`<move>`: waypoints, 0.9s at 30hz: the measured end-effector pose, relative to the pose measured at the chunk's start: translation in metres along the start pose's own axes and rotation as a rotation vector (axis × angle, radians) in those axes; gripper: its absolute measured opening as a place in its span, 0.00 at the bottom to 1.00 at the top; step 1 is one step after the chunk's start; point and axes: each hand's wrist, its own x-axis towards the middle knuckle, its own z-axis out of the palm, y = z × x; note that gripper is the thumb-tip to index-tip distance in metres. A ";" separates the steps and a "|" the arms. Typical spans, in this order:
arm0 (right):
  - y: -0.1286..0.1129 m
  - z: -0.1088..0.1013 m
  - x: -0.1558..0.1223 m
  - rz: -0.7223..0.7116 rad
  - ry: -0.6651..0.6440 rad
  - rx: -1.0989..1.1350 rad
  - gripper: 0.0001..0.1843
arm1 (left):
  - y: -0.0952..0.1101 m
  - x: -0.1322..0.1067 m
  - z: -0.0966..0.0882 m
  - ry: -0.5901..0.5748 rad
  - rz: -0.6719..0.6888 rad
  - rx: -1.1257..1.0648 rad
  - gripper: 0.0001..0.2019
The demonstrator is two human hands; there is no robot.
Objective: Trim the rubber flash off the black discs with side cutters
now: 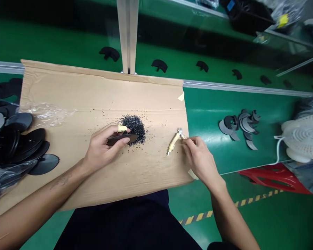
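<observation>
My left hand (104, 144) is closed on a flat black plastic piece (120, 139), pinched between thumb and fingers. A bit of yellow tape wraps one finger. That piece sits at the edge of a pile of small black scraps (134, 126) on the cardboard sheet (146, 166). To the right, my right hand (199, 156) has its fingertips closed around one handle of a pair of nippers (174, 143). Their other handle, wrapped in yellow, points toward the cardboard's front, and the metal head faces away from me.
Black discs (39, 146) and clear plastic film (50, 114) lie at left. Curved black pieces (246, 125) rest on the green table at right, near a white fan (305, 137). A metal post (128, 38) rises behind the cardboard; more black pieces (159, 65) sit beyond.
</observation>
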 end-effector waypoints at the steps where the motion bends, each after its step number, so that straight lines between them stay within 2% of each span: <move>1: -0.002 0.002 0.002 0.010 0.024 -0.008 0.15 | 0.000 0.000 0.001 -0.007 0.020 0.006 0.08; 6: -0.017 0.012 0.007 0.050 0.081 -0.133 0.26 | 0.000 -0.002 0.003 -0.058 0.111 0.017 0.08; 9: -0.021 0.012 0.008 0.016 0.072 -0.056 0.25 | -0.002 -0.003 0.004 -0.066 0.153 0.006 0.08; 13: -0.022 0.005 0.015 -0.010 0.108 0.205 0.20 | -0.002 -0.002 0.006 -0.112 0.165 -0.113 0.11; 17: -0.035 -0.004 0.037 -0.060 0.069 0.697 0.22 | 0.003 0.002 0.007 -0.193 0.079 -0.305 0.10; 19: -0.047 -0.006 0.052 -0.123 -0.044 1.032 0.19 | 0.003 0.005 0.006 -0.209 0.027 -0.370 0.11; 22: -0.068 -0.006 0.074 -0.134 -0.374 1.509 0.17 | -0.001 0.009 0.003 -0.192 -0.025 -0.427 0.13; 24: -0.080 -0.005 0.085 -0.070 -0.577 1.719 0.19 | -0.004 0.012 -0.001 -0.179 -0.051 -0.493 0.15; 27: -0.091 -0.005 0.095 0.004 -0.756 1.886 0.19 | -0.006 0.017 -0.006 -0.203 -0.078 -0.669 0.16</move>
